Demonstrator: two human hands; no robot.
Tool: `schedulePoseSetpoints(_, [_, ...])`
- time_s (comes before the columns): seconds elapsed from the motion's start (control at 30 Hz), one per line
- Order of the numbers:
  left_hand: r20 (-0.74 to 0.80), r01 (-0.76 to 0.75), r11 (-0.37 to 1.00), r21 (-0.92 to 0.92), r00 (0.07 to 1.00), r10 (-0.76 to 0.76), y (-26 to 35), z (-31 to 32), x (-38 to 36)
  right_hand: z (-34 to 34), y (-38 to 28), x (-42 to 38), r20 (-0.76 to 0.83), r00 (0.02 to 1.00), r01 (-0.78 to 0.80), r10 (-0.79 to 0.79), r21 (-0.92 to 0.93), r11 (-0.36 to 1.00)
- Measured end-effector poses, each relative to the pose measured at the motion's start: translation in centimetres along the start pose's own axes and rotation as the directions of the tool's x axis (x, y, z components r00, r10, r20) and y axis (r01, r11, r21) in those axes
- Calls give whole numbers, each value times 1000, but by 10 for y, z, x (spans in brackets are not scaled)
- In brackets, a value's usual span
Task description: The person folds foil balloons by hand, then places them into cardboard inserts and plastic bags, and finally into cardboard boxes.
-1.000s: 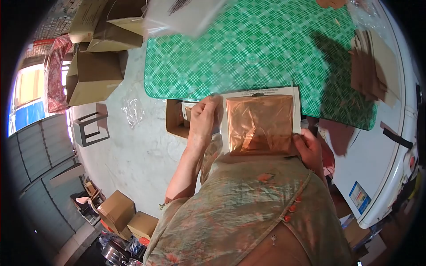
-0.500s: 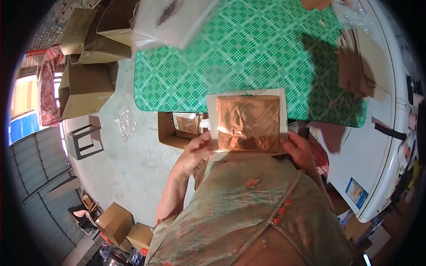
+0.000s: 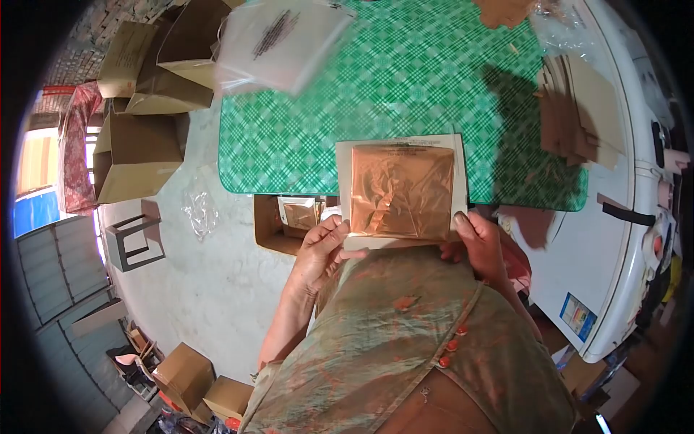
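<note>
A flat copper-coloured foil packet point(image 3: 403, 192) with a white card behind it is held up close to my body, over the near edge of the green checked table point(image 3: 289, 145). My left hand point(image 3: 323, 249) grips its lower left corner, thumb in front. At the lower right corner my right hand point(image 3: 481, 242) pinches the card's edge, with fingers partly hidden behind it. Below the table edge, left of the packet, an open box point(image 3: 271, 230) holds similar packets point(image 3: 302, 214).
Clear plastic bags point(image 3: 282, 43) lie at the table's far left. Brown card pieces point(image 3: 571, 108) rest at the right, beside a white appliance point(image 3: 557, 289). Open cartons point(image 3: 141, 148), a grey frame point(image 3: 136, 237) and crumpled plastic point(image 3: 200, 211) are at the left.
The view has shifted slightly. The packet sits a little higher in view and its foil reflects less glare. Both hands still hold it, and more left-hand fingers show beneath its corner.
</note>
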State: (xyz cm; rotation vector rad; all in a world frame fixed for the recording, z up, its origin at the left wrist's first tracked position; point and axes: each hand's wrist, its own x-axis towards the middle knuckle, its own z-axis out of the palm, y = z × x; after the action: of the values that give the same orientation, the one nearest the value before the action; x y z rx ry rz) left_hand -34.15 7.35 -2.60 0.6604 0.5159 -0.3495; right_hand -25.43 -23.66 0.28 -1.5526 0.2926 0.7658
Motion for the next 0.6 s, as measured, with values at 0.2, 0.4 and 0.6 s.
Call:
schedulePoseSetpoints(0.2, [-48,-9,998,-55,999,7,8,29,4,0,-9,6,-36,999,-3,-1,-125,992])
schedulePoseSetpoints(0.4, [15,-43,996,76,999,42,5,27,9,0,-20,11,-91,996,-5,-13,-203,979])
schedulePoseSetpoints(0.6, [-68,-99,979,179,991,112,7,45,13,1,-33,16,-49,999,-7,-4,-232,973])
